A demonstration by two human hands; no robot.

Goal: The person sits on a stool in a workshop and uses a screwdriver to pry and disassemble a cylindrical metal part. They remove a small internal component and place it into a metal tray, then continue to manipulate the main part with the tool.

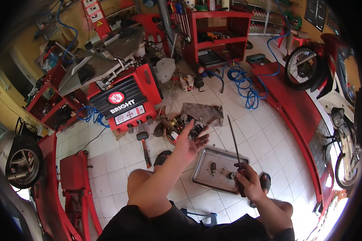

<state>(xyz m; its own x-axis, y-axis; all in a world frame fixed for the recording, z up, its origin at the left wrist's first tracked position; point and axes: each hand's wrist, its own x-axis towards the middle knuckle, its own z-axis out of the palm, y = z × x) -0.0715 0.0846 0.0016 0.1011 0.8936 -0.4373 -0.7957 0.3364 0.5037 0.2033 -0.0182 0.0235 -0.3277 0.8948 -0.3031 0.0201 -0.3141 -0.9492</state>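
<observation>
My left hand [189, 142] is open with its fingers spread and nothing visible in it. It is in front of a cluster of dark and metal parts [177, 125] on the floor, hiding some of them. In my right hand [250, 184] I grip a long screwdriver [234, 138] by its dark handle, its thin shaft pointing up and away from me. Beneath and to the left of that hand lies a shallow metal tray [204, 160]. A small dark ribbed part [213, 168] rests in it, with another small part [231, 175] near my right hand.
A mallet [144, 148] lies on the tiles left of my knee. A grey cloth [205, 113] is spread beyond the parts. Ahead stands a red machine [149, 86]. Blue hose [245, 86] coils before a red ramp [293, 128] at right, with a motorcycle [338, 112] beside it.
</observation>
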